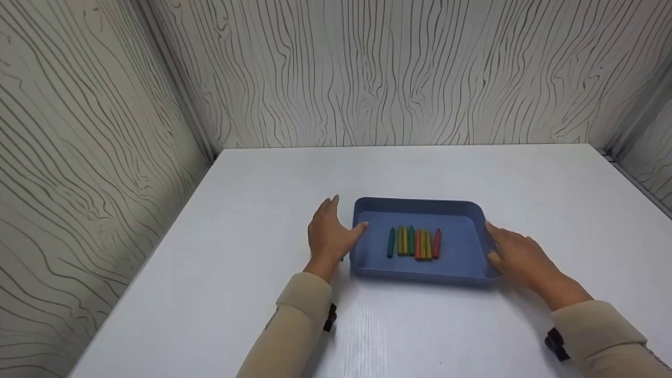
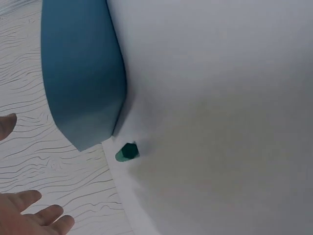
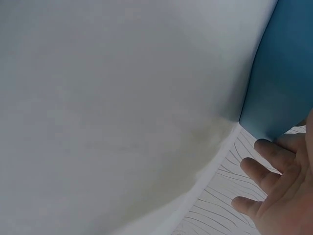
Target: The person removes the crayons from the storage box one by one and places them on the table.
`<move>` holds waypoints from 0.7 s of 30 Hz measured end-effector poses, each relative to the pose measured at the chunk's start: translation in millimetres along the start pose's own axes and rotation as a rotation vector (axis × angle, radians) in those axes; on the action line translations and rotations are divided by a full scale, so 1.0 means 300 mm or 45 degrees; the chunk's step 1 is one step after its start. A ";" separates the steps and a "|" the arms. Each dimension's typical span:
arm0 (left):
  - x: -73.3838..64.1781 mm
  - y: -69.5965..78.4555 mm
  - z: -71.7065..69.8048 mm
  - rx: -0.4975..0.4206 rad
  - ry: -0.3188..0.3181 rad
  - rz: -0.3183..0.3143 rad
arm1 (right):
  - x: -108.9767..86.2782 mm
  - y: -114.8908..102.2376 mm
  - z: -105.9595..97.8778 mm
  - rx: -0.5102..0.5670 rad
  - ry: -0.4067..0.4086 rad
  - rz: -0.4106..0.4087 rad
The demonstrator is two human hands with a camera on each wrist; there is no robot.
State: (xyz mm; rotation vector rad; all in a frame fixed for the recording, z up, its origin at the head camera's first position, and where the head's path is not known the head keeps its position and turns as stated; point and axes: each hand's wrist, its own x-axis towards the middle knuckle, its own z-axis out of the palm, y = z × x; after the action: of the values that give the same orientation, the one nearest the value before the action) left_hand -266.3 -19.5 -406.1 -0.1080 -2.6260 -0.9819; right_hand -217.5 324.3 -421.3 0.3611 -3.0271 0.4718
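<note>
A blue tray is on the white table, with a row of green, yellow and red crayons lying in it. My right hand is at the tray's right side, pinching its wall between thumb and finger; in the right wrist view the other fingers are spread below. At the left side, my left hand has its fingers extended and its thumb over the rim, without gripping. A green crayon lies outside the tray near its left wall, mostly hidden by the left hand in the head view.
The white table reaches back to a wood-grain patterned wall. A similar panel stands along the left. Black wrist devices show below both sleeves.
</note>
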 end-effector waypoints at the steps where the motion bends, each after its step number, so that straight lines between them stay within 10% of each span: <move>1: 0.001 0.005 0.004 0.002 0.002 0.010 | 0.000 0.000 0.000 0.001 -0.001 0.001; 21: -0.014 0.087 0.083 0.195 -0.146 0.100 | -0.006 -0.003 -0.001 0.019 0.004 0.005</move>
State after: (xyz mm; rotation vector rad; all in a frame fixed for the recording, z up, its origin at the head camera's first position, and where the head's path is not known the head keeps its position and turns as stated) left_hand -264.5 16.6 -408.8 -0.2350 -2.7674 -0.7672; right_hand -215.5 323.9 -420.7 0.3553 -3.0230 0.4954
